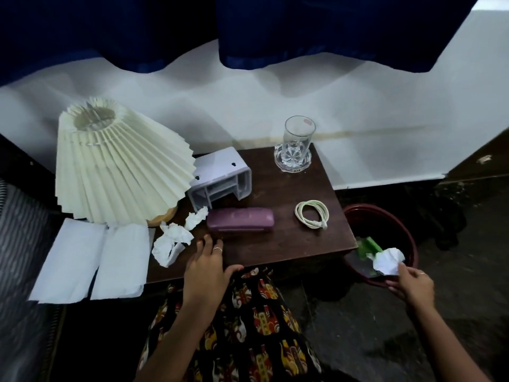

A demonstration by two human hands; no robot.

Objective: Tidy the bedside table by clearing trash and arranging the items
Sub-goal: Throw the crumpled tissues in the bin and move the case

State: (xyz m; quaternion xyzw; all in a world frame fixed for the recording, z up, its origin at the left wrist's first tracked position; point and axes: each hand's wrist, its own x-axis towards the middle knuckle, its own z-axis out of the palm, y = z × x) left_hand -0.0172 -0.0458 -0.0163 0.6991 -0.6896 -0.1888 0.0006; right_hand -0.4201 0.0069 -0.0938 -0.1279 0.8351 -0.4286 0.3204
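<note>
On the dark wooden bedside table [286, 232], crumpled white tissues [172, 239] lie near the front left, beside a purple case [240, 219]. My left hand [206, 264] rests flat on the table's front edge, fingers straight, just right of the tissues. Over the dark red bin [413, 244] to the right of the table, my right hand [413, 285] pinches a crumpled white paper [388, 261]. Green wrappers [367, 246] lie inside the bin.
A pleated cream lamp [118, 164] leans at the table's left, with two flat white sheets [93, 260] below it. A grey plastic bracket [220, 177], a glass on a coaster [294, 144] and a coiled white cable [312, 213] also sit on the table. The wall stands behind.
</note>
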